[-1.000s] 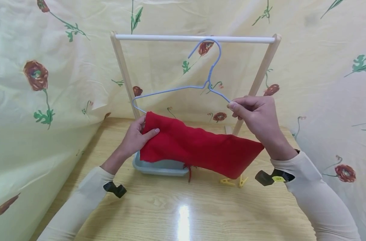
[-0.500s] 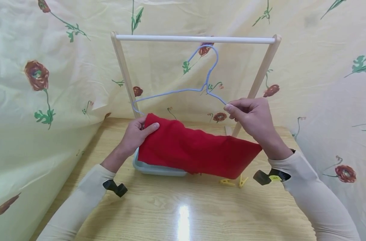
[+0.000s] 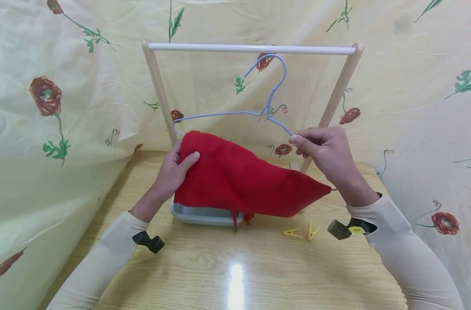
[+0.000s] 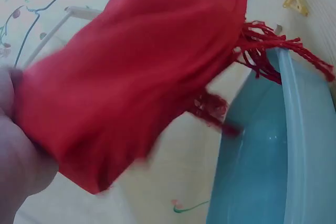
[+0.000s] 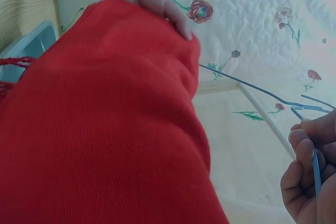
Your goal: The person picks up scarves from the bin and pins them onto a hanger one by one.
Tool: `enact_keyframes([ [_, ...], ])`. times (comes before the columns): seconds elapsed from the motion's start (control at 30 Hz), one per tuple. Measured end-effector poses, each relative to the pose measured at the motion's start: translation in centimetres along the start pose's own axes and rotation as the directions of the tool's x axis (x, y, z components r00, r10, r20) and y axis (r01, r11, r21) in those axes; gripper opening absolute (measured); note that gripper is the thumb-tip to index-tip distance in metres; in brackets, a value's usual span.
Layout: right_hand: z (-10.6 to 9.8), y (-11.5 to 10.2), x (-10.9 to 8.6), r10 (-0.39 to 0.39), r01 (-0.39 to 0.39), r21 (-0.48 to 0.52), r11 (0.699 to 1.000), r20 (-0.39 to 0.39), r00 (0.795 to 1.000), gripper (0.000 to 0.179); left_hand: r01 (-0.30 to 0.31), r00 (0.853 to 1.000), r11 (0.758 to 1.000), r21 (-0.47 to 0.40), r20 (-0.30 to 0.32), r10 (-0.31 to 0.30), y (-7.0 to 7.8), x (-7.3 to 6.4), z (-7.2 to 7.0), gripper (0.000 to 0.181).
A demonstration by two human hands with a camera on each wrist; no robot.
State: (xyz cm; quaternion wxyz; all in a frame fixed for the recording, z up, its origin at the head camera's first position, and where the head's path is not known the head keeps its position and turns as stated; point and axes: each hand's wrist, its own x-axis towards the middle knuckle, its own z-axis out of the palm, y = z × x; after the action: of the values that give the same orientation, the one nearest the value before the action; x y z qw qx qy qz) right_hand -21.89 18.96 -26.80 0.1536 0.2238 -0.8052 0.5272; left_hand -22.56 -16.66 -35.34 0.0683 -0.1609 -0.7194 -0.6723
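A red scarf (image 3: 235, 176) with fringed ends hangs over the lower part of a blue wire hanger (image 3: 223, 113), hiding most of its bottom bar. At the scarf's upper left edge my left hand (image 3: 172, 172) grips the cloth, thumb in front and fingers behind it. My right hand (image 3: 328, 150) pinches the hanger's right shoulder. In the right wrist view, the fingers of my right hand (image 5: 310, 166) curl round the wire. Red fringe (image 4: 262, 45) dangles by the tub in the left wrist view. The hanger's hook is up, just below the rack's rail.
A wooden rack with a white rail (image 3: 251, 49) stands at the back of the table (image 3: 181, 267). Below the scarf sits a light blue tub (image 3: 208, 219), partly covered. Two yellow clothespins (image 3: 312, 232) lie to its right. Flower-patterned cloth (image 3: 80, 172) surrounds the table.
My left hand has lifted the scarf's left end slightly, and the cloth has spread and shifted left on the hanger. The right hand has dipped slightly, still on the wire.
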Motion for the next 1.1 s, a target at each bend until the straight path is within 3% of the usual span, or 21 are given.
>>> enact_keyframes([
  [0.13,0.1,-0.1,-0.2,0.002,-0.003,0.046,0.999,0.015,1.000,0.014,0.013,0.991,0.996,0.090,-0.136,-0.001,-0.2,0.2,0.2,0.038],
  [0.27,0.2,-0.1,-0.4,-0.019,0.016,0.076,0.997,0.045,0.999,0.013,0.005,0.977,0.978,0.209,-0.211,0.040,-0.5,0.2,0.4,0.040],
  [0.33,0.2,-0.2,-0.5,-0.036,0.032,0.088,0.996,0.039,0.999,0.014,-0.005,0.971,0.969,0.248,-0.230,0.063,-0.5,0.2,0.5,0.040],
  [0.43,0.1,-0.5,-0.5,-0.051,0.048,0.123,0.991,0.015,0.999,0.011,-0.013,0.968,0.972,0.236,-0.241,0.072,-0.4,0.2,0.4,0.042],
  [0.67,-0.3,-1.0,-0.2,-0.045,0.047,0.169,0.984,-0.012,0.999,0.011,-0.013,0.976,0.984,0.177,-0.210,0.051,-0.4,0.4,0.1,0.052],
  [0.77,-0.5,-1.1,0.0,-0.059,0.060,0.152,0.987,-0.013,0.998,0.011,-0.002,0.972,0.972,0.235,-0.228,0.057,-0.3,0.3,0.3,0.055],
  [0.83,-0.7,-1.3,0.2,-0.064,0.066,0.136,0.989,-0.017,0.998,0.011,-0.028,0.961,0.956,0.292,-0.256,0.106,-0.2,0.2,0.6,0.053],
  [0.9,-0.9,-1.5,0.4,-0.067,0.069,0.112,0.991,-0.015,0.998,0.011,-0.096,0.940,0.921,0.377,-0.269,0.208,0.0,0.0,1.0,0.048],
  [0.97,-1.0,-1.7,0.6,-0.063,0.063,0.079,0.995,-0.008,0.998,0.010,-0.215,0.906,0.868,0.448,-0.240,0.348,0.3,-0.2,1.6,0.041],
  [1.03,-1.1,-1.9,0.8,-0.051,0.050,0.046,0.998,0.002,0.999,0.011,-0.368,0.853,0.782,0.503,-0.154,0.499,0.6,-0.2,2.2,0.034],
  [1.1,-1.2,-2.0,0.9,-0.034,0.033,0.020,0.999,0.016,0.999,0.011,-0.519,0.783,0.683,0.515,-0.034,0.621,1.1,-0.1,3.1,0.029],
])
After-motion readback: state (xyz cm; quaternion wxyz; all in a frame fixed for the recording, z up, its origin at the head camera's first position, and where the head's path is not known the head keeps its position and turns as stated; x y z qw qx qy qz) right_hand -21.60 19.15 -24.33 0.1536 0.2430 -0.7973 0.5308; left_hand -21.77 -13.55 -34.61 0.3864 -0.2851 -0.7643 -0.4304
